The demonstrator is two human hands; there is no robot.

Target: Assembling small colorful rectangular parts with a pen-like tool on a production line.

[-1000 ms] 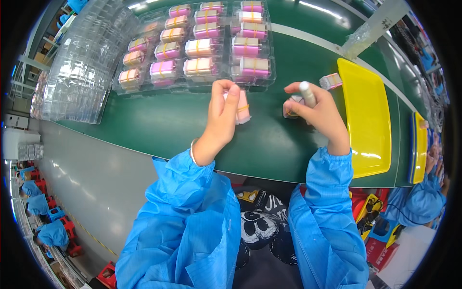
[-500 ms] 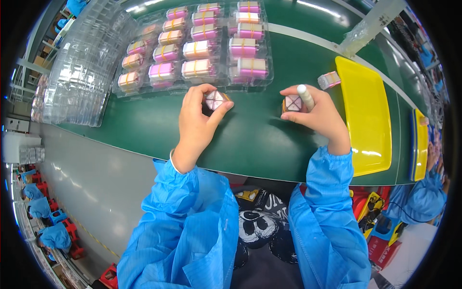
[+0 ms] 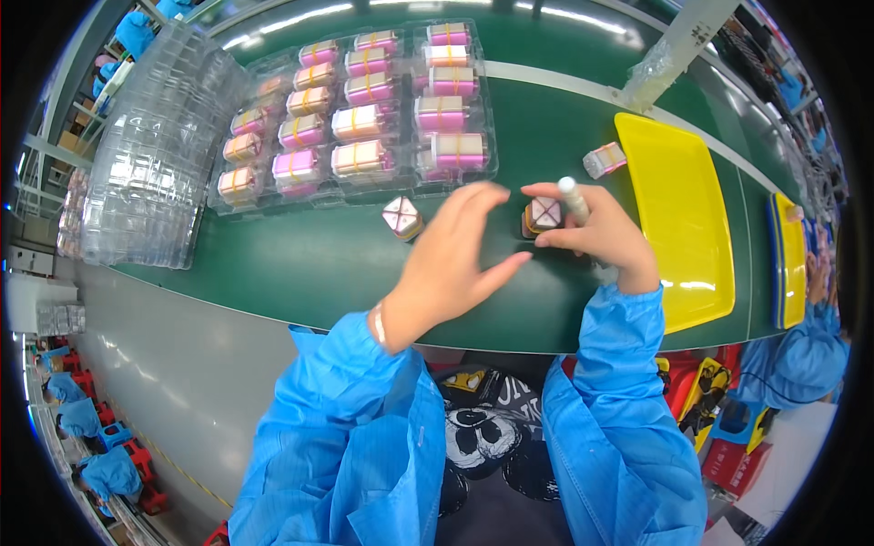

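My left hand is open over the green bench, thumb and fingers apart, with nothing in it. Beyond its wrist and to the left, a banded bundle stands on end, its pale top marked with crossing dark lines. A second such bundle stands in front of my right hand, whose thumb and forefinger reach around it; firm contact is hard to tell. That right hand also holds a white capped marker pen, tilted up between its fingers. Another bundle lies on its side beyond the right hand.
Clear plastic trays of pink and cream bundles in yellow bands fill the bench's far left. Left of them leans a stack of empty clear trays. A yellow tray lies to the right, and a white post stands behind it.
My left hand has let go of its bundle, leaving it standing on the bench, and has moved right toward the other bundle. The right hand stays with the marker pen at its bundle.
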